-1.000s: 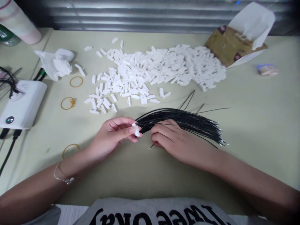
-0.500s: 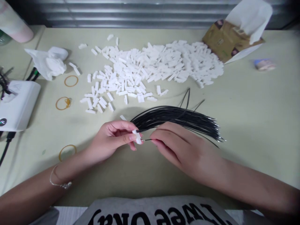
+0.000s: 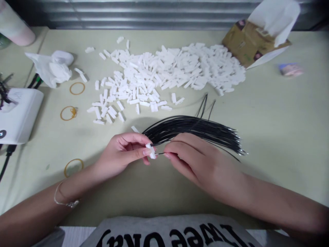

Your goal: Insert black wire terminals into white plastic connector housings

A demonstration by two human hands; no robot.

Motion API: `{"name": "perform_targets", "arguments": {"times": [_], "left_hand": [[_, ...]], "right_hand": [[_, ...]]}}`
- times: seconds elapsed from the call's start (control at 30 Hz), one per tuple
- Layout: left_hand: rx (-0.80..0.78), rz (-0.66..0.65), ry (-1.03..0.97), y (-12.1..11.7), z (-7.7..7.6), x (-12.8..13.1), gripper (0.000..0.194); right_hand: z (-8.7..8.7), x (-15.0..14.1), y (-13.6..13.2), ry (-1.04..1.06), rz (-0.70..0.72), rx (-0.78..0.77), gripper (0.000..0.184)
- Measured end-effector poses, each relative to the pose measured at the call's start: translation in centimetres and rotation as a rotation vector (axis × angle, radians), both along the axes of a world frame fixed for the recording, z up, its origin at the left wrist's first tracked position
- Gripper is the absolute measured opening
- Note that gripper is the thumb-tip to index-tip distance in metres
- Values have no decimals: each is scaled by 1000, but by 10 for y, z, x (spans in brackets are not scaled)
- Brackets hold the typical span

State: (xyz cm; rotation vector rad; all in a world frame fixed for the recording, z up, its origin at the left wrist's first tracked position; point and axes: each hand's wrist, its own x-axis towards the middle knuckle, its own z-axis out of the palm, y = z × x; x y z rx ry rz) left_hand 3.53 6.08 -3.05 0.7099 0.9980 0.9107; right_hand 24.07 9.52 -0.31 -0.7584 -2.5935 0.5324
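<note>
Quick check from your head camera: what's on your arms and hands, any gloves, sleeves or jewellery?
The left hand and right hand are bare, without gloves, and the forearms show no sleeves. A thin silver chain bracelet with a small charm circles the left wrist. Below, there's a grey T-shirt with black lettering.

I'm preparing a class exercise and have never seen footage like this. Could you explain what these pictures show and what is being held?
These pictures come from one camera worn on a person's head, looking forward and down, so you see that person's own bare hands; no machine is involved. The left hand pinches a small white plastic connector housing. The right hand pinches a thin black wire, whose end reaches that housing. Just behind this hand lies a bundle of black wires. On the pale green table are a heap of similar white housings, a torn cardboard box, rubber bands, crumpled tissue and a white plastic box.
</note>
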Motion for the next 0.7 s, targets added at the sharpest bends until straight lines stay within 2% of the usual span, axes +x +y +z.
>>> {"name": "perform_targets", "arguments": {"times": [0.37,0.5,0.57,0.63,0.7], "left_hand": [[41,62,52,-3,1,8,9],[80,100,65,-4,5,8,8],[112,164,59,-2,5,5,8],[150,273,49,1,2,1,10],[185,388,39,4,-3,-3,13]], "right_hand": [[-8,-9,-9,-35,-53,-12,22],[-2,-9,-8,-6,-45,31,16],[3,-6,-6,35,-39,123,7],[4,-2,-3,94,-28,203,14],[-3,-1,1,105,-7,206,15]]}}
